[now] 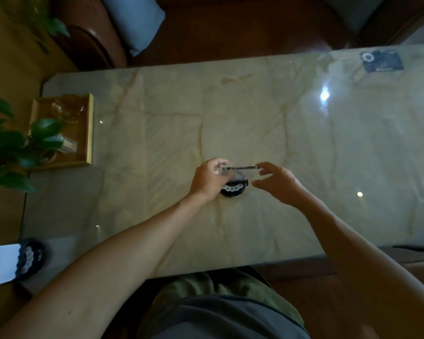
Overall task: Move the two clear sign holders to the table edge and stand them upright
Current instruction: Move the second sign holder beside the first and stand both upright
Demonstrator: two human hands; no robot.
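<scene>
Head view, left to right: a clear sign holder with dark printed insert (27,259) lies at the left bench edge. Mid-bench, left hand (209,178) pinches one end of a second clear acrylic sign holder (240,168). Right hand (277,183), fingers spread, is at its other end; contact unclear. Judgement: support both ends, lift level, avoid dragging across the glossy marble bench (255,113).
</scene>
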